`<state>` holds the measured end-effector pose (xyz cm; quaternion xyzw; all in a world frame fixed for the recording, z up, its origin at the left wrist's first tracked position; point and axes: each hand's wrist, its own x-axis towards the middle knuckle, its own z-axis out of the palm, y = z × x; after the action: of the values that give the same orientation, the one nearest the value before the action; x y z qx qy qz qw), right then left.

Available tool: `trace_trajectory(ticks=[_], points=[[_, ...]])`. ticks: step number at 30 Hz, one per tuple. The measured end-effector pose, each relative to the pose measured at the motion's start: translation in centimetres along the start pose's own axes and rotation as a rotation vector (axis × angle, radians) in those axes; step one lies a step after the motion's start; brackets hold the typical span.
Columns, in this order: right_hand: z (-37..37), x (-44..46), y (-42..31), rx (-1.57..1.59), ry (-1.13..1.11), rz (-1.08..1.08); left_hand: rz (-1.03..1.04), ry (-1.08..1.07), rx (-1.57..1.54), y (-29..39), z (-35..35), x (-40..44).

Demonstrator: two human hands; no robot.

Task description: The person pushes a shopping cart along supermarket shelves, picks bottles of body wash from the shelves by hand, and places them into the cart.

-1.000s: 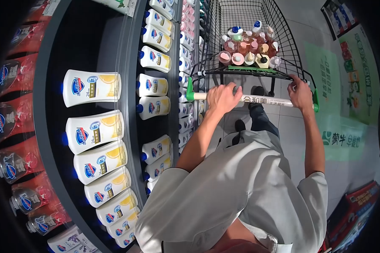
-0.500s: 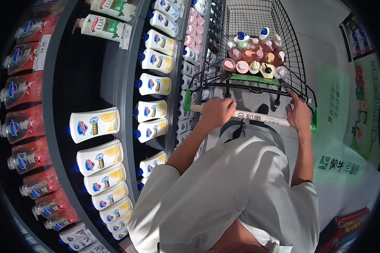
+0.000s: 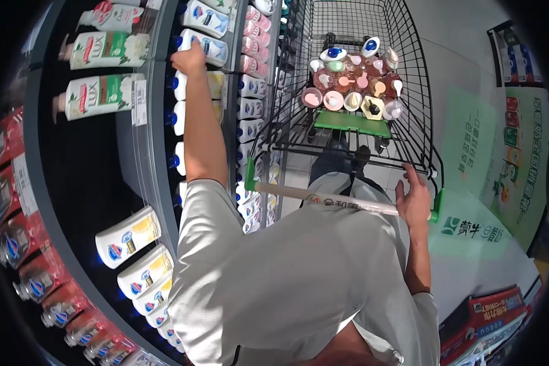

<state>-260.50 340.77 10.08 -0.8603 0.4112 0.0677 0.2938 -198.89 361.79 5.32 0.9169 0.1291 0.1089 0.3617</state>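
My left hand (image 3: pixel 190 59) is up at the shelf, its fingers closed around the cap end of a white and blue bottle (image 3: pixel 210 47). Other white bottles with blue caps lie in the row below it, partly behind my forearm. My right hand (image 3: pixel 413 198) rests at the right end of the cart handle (image 3: pixel 329 198), fingers bent over the bar and the forefinger reaching to the basket's wire edge. In the shopping cart (image 3: pixel 409 125) stand several pump bottles (image 3: pixel 346 79) with pink, white, yellow and blue tops, behind a green flap (image 3: pixel 352 123).
Green and white LUX bottles (image 3: pixel 104 97) and yellow-white bottles (image 3: pixel 128 238) line the left shelf, with red bottles (image 3: pixel 18 241) further left. A green floor sticker (image 3: pixel 460 177) lies right of the cart. Red boxes (image 3: pixel 485 320) stand at the lower right.
My left hand has left the cart handle and moved up and left to a shelf bottle. My right hand stays at the handle. The cart's handle is lower in view, and more LUX bottles show.
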Motion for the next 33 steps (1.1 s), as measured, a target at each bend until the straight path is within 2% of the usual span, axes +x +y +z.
trace_trajectory(ticks=[2,3,4,6,8,10,12,16,20,22,24,26,27,30,33], points=[[-0.1,0.1,-0.1,-0.006,-0.018,0.035,-0.116,-0.053,-0.053,2.1,-0.4,-0.4],[0.1,0.1,0.1,0.006,-0.020,0.029,-0.119,0.026,0.016,2.2,0.3,-0.1],[0.2,0.1,0.2,0.021,-0.024,0.020,-0.128,0.015,0.065,2.1,0.5,0.0],[0.2,0.3,0.1,0.008,-0.028,-0.006,-0.018,0.044,0.267,1.0,1.1,0.5],[0.2,0.5,-0.1,0.019,-0.033,0.040,0.055,0.117,0.334,1.2,0.7,-0.4],[0.4,0.5,-0.1,0.022,-0.059,0.054,0.137,0.142,0.322,1.2,0.7,-0.7],[0.5,0.4,0.0,0.032,-0.055,0.093,0.320,0.175,0.274,0.6,1.3,-0.5],[0.2,0.4,-0.4,0.031,-0.060,0.089,0.350,0.065,0.081,1.0,0.7,-2.7],[0.2,0.3,-0.1,0.015,-0.056,0.118,0.980,0.119,-0.067,3.1,-2.1,-6.8],[0.2,0.4,-0.2,0.008,-0.081,0.127,1.029,0.115,-0.088,6.7,-4.9,-10.2],[0.2,0.4,-0.3,-0.002,-0.094,0.147,0.789,-0.101,-0.402,9.2,-6.1,-13.5],[0.3,0.4,-0.3,0.015,-0.056,0.118,0.793,-0.401,-0.495,10.3,-5.7,-14.5],[0.4,0.4,-0.4,0.010,-0.053,0.127,0.836,-0.462,-0.508,10.4,-4.1,-15.0],[0.3,0.5,-0.5,0.002,-0.029,0.118,0.915,-0.657,-0.447,9.9,3.3,-16.4],[-0.1,0.8,-1.0,0.043,0.001,0.055,0.857,-0.765,-0.417,6.7,14.3,-17.4]])
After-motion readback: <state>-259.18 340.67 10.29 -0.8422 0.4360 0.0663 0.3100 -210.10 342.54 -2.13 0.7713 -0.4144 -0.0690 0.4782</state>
